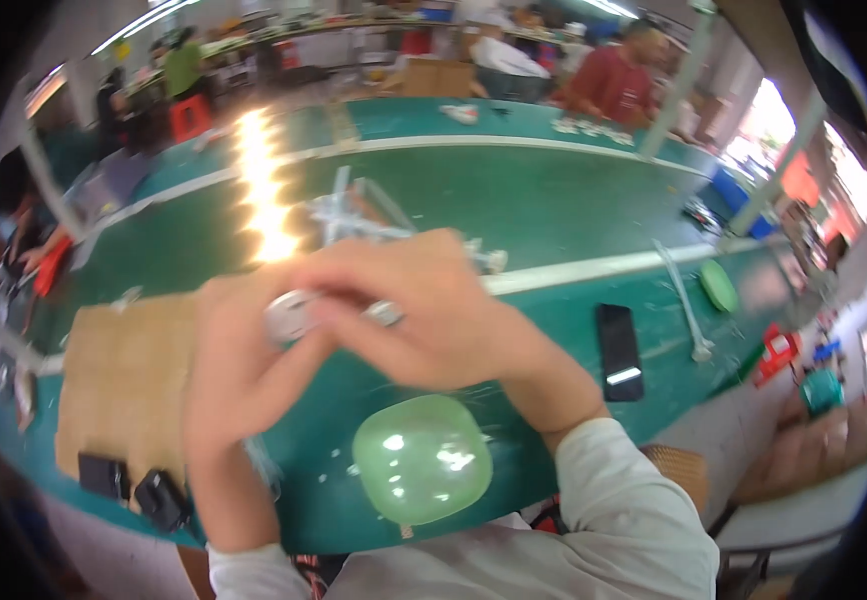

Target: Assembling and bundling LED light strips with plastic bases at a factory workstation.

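Observation:
My left hand (244, 365) is closed around a small white rounded part (291, 316). Against it, my right hand (429, 310) has its thumb and fingers bent inward in a pinch, and another white piece (384, 313) shows between them. Motion blur hides whether the two white bits belong to one object. Both hands are raised over the green table (314, 500). Below them, near the table's front edge, sits a glossy light-green bowl (424, 460) with small white specks beside it.
A brown cardboard sheet (124, 385) lies left, with two black objects (134, 485) at its front. To the right are a phone (619, 352), a white strip (684, 300) and a green oval piece (719, 286). White strips (354, 212) are piled beyond my hands. Other people work farther back.

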Available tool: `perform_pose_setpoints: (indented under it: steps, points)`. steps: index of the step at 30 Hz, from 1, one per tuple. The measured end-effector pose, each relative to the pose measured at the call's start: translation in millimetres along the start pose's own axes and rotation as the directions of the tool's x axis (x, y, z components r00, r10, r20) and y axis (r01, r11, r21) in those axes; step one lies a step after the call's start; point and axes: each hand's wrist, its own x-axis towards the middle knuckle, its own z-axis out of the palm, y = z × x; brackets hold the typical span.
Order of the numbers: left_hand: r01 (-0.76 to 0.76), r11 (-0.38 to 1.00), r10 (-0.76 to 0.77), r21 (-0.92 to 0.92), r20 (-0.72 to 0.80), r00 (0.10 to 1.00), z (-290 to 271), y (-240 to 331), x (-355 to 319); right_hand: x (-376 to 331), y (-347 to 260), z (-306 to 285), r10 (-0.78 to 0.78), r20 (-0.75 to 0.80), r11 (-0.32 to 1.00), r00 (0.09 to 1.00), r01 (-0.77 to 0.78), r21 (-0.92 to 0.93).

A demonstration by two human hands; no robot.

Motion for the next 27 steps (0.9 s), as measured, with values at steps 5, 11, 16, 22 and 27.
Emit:
perform_pose_setpoints:
  steps: [5, 11, 16, 22, 27]
  points:
    - [0.1, 0.99, -0.087, 0.096, -0.128, 0.988, 2.7, 11.9, -9.8, -1.7, -5.5, 10.3, -0.013, -0.011, 0.986, 1.0, 0.014, 0.166]
    - [0.145, 0.988, -0.141, 0.056, -0.073, 0.987, 3.7, -9.6, -33.3, -6.2, -6.2, 10.4, -0.029, -0.043, 0.995, 0.999, 0.033, 0.096]
    - [0.134, 0.984, -0.116, 0.115, -0.151, 0.982, 4.2, -17.8, -38.6, -9.1, -11.3, -4.6, -0.049, 0.052, 0.998, 0.997, 0.048, 0.033]
    - [0.211, 0.971, -0.217, 0.109, 0.046, 0.975, -0.9, 24.7, -5.1, -71.9, -36.8, -54.6, 0.254, 0.123, 0.917, 0.959, -0.198, -0.347]
    - [-0.007, 0.966, -0.021, 0.259, 0.103, 0.994, -7.1, 40.0, -12.1, -162.2, -78.5, -32.8, 0.462, 0.477, 0.879, 0.748, -0.313, -0.361]
